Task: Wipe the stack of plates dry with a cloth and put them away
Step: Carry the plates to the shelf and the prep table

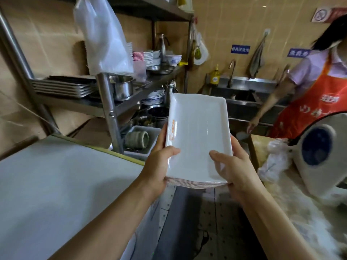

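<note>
A stack of white rectangular plates (197, 136), with orange lettering along the top plate's left rim, is held in the air at chest height over the floor gap. My left hand (159, 166) grips the stack's near left edge, thumb on top and fingers underneath. My right hand (232, 169) grips the near right edge the same way. No cloth is visible in either hand.
A white counter (65, 194) lies at left. A steel shelf rack (112, 102) behind it holds trays, pots and bowls. At right, a person in an orange apron (311, 102) stands by a steel sink (244, 98). A white appliance (319, 151) sits on the right worktop.
</note>
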The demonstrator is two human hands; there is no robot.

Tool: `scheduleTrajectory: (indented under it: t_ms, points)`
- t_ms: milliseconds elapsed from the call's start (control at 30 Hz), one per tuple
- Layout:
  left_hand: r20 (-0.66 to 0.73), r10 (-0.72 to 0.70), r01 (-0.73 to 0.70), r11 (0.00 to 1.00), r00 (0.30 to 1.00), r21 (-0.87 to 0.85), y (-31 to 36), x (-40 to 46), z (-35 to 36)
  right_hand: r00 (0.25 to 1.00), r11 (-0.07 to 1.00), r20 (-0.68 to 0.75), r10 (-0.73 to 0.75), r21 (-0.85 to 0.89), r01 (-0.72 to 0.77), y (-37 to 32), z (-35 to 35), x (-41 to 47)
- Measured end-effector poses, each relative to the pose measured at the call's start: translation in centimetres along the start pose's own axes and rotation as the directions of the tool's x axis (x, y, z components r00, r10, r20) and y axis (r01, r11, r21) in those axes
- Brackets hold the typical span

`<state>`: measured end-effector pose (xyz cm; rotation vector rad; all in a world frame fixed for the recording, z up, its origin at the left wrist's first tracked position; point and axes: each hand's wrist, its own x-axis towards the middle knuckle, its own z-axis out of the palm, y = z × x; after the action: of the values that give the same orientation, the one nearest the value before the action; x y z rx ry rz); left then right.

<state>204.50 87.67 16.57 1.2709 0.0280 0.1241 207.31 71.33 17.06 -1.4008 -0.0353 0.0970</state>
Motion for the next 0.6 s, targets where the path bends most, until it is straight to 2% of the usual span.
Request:
scheduleTrajectory:
  t_ms: [267, 600]
  points:
    - [-0.106, 0.038, -0.037, 0.999, 0.994, 0.009, -0.3, 13.0, 1.3, 0.997, 1.0, 0.075, 0.005, -0.023, -0.003, -0.6, -1.0, 14.9]
    - [-0.136, 0.082, -0.085, 0.996, 0.987, -0.015, -1.0, 30.5, -0.8, 0.989, 0.998, 0.145, -0.036, -0.037, 0.041, -1.2, 1.6, 33.0]
